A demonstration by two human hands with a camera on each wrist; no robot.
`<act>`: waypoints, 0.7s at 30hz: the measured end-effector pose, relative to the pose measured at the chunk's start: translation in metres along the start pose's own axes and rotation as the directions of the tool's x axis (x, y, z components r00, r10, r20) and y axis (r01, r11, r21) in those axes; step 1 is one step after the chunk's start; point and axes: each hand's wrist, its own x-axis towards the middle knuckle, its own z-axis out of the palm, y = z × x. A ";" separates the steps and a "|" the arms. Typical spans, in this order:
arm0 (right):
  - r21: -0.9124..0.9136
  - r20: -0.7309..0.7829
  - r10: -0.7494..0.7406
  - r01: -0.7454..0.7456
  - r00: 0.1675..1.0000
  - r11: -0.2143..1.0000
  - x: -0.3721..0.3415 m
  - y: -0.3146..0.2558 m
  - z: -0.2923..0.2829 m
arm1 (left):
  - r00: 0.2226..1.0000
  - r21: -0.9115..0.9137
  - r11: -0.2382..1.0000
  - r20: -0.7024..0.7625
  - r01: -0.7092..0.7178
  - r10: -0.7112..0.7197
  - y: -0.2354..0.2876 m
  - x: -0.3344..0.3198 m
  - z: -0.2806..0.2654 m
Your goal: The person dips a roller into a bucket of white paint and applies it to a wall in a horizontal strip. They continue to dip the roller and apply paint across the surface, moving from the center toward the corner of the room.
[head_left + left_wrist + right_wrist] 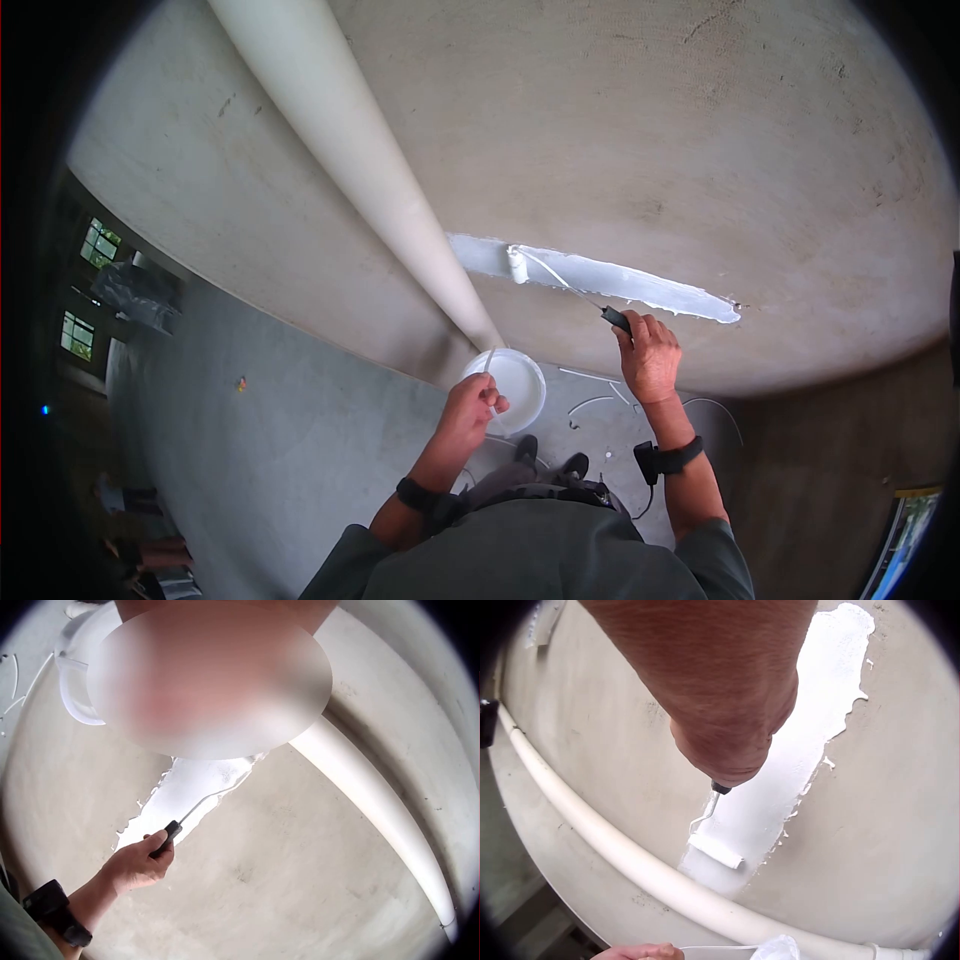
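My right hand (652,358) grips the dark handle (616,320) of a small paint roller (517,264), whose white sleeve rests on a strip of wet white paint (640,287) on the wall. In the right wrist view the roller (716,851) lies near the strip's end, close to the pipe (615,844). My left hand (470,408) has its fingers curled round the thin handle of a white bucket (541,390), which hangs below the pipe's lower end. The left wrist view shows the right hand (139,864) on the roller handle; a blur covers the left hand there.
A thick cream pipe (370,180) runs diagonally along the wall (600,130). White strips and a cable (590,402) lie on the grey floor (300,420) near my shoes. Plastic-covered things (140,295) stand by windows at the far left.
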 end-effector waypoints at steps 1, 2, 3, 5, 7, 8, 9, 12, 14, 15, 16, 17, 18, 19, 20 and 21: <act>0.008 -0.001 -0.009 0.009 1.000 1.000 0.002 -0.002 0.004 | 1.000 -0.004 1.000 0.004 -0.001 0.001 0.000 0.001 -0.003; 0.009 0.001 -0.010 0.010 1.000 1.000 0.004 -0.004 0.008 | 1.000 -0.008 1.000 0.011 0.000 0.000 0.000 0.004 -0.006; 0.011 0.003 -0.011 0.011 1.000 1.000 0.006 -0.007 0.012 | 1.000 -0.012 1.000 0.018 0.001 -0.001 -0.001 0.006 -0.010; 0.020 0.005 -0.019 0.019 1.000 1.000 0.009 -0.011 0.017 | 1.000 -0.014 1.000 0.017 0.005 -0.004 -0.004 0.008 -0.014; 0.030 0.007 -0.029 0.029 1.000 0.999 0.013 -0.017 0.024 | 1.000 -0.007 1.000 0.005 0.015 -0.015 -0.004 0.012 -0.016; 0.033 0.006 -0.032 0.031 0.999 0.999 0.016 -0.020 0.029 | 1.000 0.000 1.000 -0.005 0.014 -0.014 -0.004 0.013 -0.018; 0.035 0.006 -0.034 0.034 0.999 0.999 0.018 -0.024 0.033 | 1.000 0.007 1.000 -0.015 0.015 -0.015 -0.003 0.014 -0.019; 0.055 0.011 -0.044 0.043 0.999 0.998 0.024 -0.033 0.048 | 1.000 0.003 1.000 -0.015 0.006 -0.006 -0.003 0.016 -0.022; 0.066 0.015 -0.052 0.050 0.999 0.997 0.026 -0.038 0.057 | 1.000 0.000 1.000 -0.012 0.004 -0.004 -0.004 0.017 -0.023; 0.068 0.016 -0.056 0.055 0.998 0.996 0.028 -0.041 0.060 | 1.000 0.003 1.000 -0.013 0.004 -0.004 -0.003 0.018 -0.023; 0.069 0.015 -0.060 0.059 0.998 0.996 0.029 -0.044 0.063 | 1.000 0.008 1.000 -0.012 0.005 -0.005 -0.002 0.017 -0.024; 0.066 0.016 -0.059 0.058 0.998 0.996 0.031 -0.046 0.065 | 1.000 0.006 1.000 -0.010 0.005 -0.005 -0.002 0.018 -0.025; 0.063 0.017 -0.058 0.057 0.998 0.996 0.032 -0.048 0.067 | 1.000 0.004 1.000 -0.008 0.005 -0.005 -0.002 0.019 -0.026; 0.063 0.018 -0.060 0.059 0.998 0.996 0.033 -0.049 0.068 | 1.000 0.001 1.000 -0.009 0.002 -0.002 -0.002 0.018 -0.027; 0.068 0.006 -0.058 0.057 0.998 0.996 0.032 -0.047 0.070 | 1.000 0.002 1.000 -0.011 0.005 -0.005 -0.003 0.018 -0.027; 0.074 -0.007 -0.056 0.056 0.998 0.996 0.029 -0.043 0.071 | 1.000 0.003 1.000 -0.012 0.007 -0.007 -0.003 0.019 -0.027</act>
